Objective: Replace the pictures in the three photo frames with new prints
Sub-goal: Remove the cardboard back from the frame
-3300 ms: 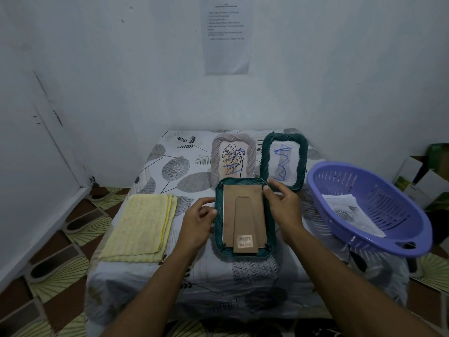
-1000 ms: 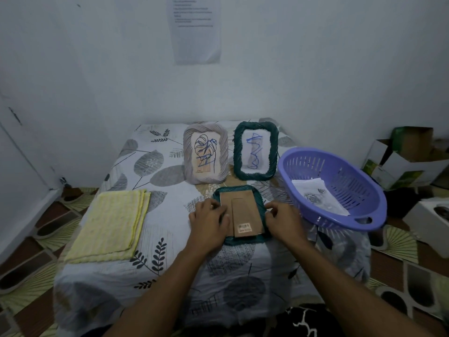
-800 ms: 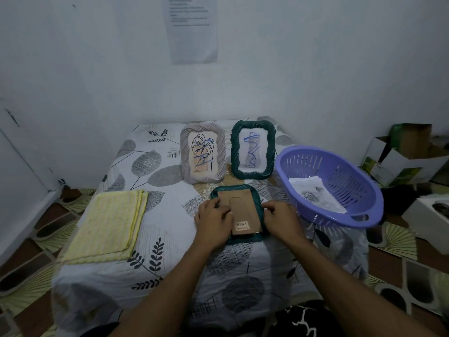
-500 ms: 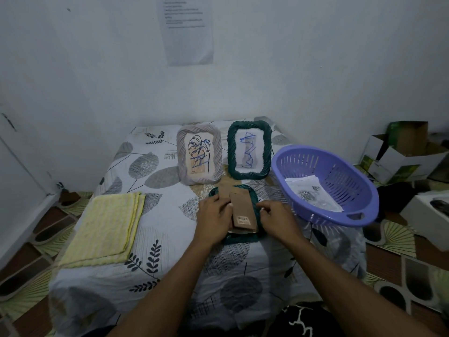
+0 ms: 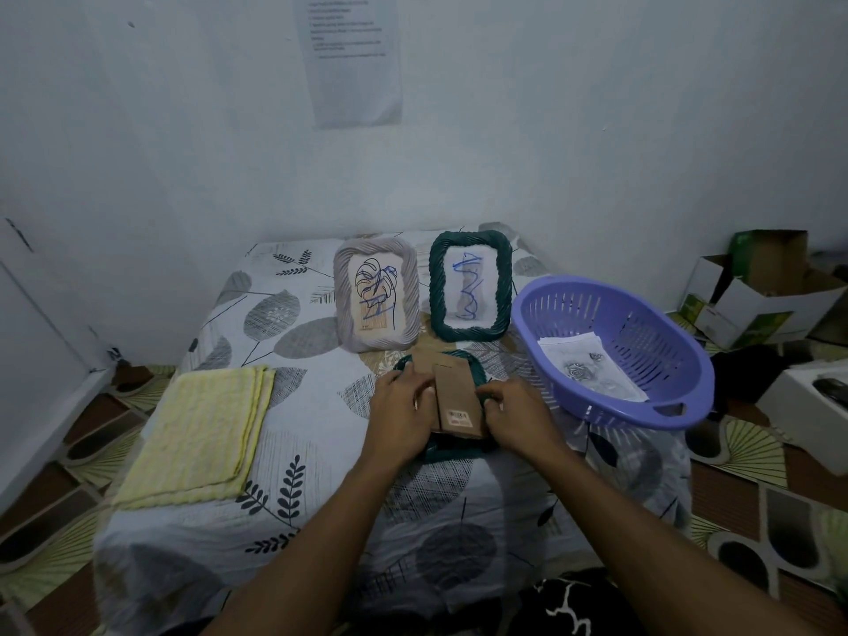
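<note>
Early in the job, both hands, left hand [image 5: 404, 417] and right hand [image 5: 516, 417], pinch the brown backing [image 5: 452, 397] of the face-down green frame [image 5: 452, 447], while two frames at twelve o'clock stay untouched.

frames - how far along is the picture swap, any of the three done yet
None looks done. The grey frame and upright green frame stand with scribbled pictures inside. In hand: left hand and right hand work the brown backing of the face-down frame. New prints wait in the basket.
</note>
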Tool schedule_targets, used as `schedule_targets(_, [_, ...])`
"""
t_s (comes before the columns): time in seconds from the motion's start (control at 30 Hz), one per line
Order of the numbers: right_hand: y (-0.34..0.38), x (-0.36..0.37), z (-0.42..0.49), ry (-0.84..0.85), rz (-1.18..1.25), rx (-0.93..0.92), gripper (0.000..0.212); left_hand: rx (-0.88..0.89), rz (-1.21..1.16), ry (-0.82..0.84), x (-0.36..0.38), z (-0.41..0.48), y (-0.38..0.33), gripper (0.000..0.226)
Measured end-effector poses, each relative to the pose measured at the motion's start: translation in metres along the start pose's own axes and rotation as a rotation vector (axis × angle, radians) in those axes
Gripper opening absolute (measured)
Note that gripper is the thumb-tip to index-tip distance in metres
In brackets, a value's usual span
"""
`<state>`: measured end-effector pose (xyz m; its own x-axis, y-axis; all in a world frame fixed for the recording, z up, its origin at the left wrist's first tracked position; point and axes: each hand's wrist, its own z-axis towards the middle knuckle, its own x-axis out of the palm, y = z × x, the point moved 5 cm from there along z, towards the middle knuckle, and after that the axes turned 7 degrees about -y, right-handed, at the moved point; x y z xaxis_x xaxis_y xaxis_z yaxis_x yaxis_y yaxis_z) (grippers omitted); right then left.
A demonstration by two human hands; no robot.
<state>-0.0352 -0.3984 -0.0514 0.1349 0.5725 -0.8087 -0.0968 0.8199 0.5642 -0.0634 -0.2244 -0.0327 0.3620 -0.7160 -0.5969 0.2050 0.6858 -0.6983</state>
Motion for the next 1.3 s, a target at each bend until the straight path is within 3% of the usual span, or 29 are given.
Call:
schedule_targets(0.07, [0.0,0.0,0.0,-0.001,-0.003,-0.001,0.034,-0.044,-0.058,-0.067,-0.006,0.004,0.001,0.023])
schedule_targets(0.27, [0.006,-0.001,0.0,-0.022,0.026,-0.009,0.03,-0.434,-0.375,-0.081,-0.011,0.013,0.02,0.024])
schedule_targets(0.43, [0.012,-0.002,0.004,-0.026,0.131,-0.023,0.03,-0.57,-0.473,-0.109,-0.015,0.012,0.032,0.028])
schedule_targets(0.73, [0.01,0.001,0.006,-0.018,0.145,0.006,0.032,-0.212,0.079,-0.067,-0.015,0.009,0.017,0.029])
schedule_targets(1.0, [0.016,-0.003,0.007,-0.047,0.226,0.01,0.03,-0.061,0.181,-0.067,-0.012,0.005,0.009,0.027])
schedule_targets(1.17, [0.024,0.001,0.001,0.013,0.219,-0.022,0.015,-0.075,0.103,-0.047,-0.011,0.009,0.01,0.026])
schedule_targets(1.3, [0.025,0.001,-0.001,0.045,0.126,0.057,0.059,-0.092,0.055,-0.018,-0.011,0.011,0.014,0.029])
